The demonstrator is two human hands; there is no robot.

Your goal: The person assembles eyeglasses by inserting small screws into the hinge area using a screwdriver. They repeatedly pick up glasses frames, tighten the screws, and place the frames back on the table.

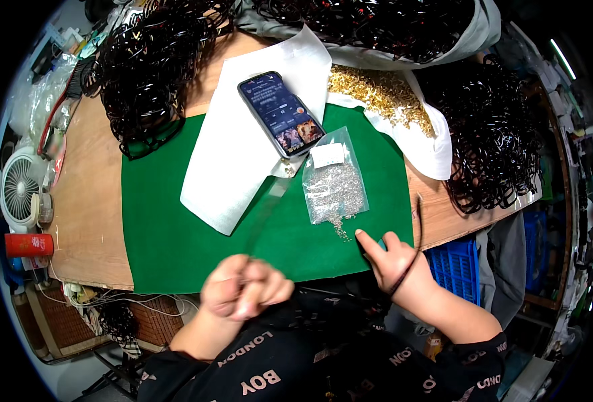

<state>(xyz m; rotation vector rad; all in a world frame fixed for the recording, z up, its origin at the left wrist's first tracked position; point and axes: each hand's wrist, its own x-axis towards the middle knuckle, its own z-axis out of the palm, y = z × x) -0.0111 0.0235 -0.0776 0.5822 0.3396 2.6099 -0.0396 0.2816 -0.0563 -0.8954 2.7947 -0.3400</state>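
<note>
My left hand point(244, 288) is closed and smeared by motion, at the near edge of the green mat point(176, 171). From it a thin dark strip rises in a blur; its kind cannot be made out. My right hand point(393, 261) has its index finger stretched out beside a little spill of tiny silver metal pieces point(342, 230). Those pieces lie at the mouth of a clear plastic bag point(335, 187) holding many more. A thin dark band point(409, 268) runs across my right wrist. A phone point(279, 114) with a lit screen rests on a white sheet point(223, 161).
Small gold metal pieces point(383, 94) lie on white cloth at the back right. Heaps of glossy dark looped frames point(156, 74) stand at the back left and right point(494, 134). A white fan point(23, 182) and a red can point(28, 245) are at the left. A blue crate point(456, 268) sits below the right edge.
</note>
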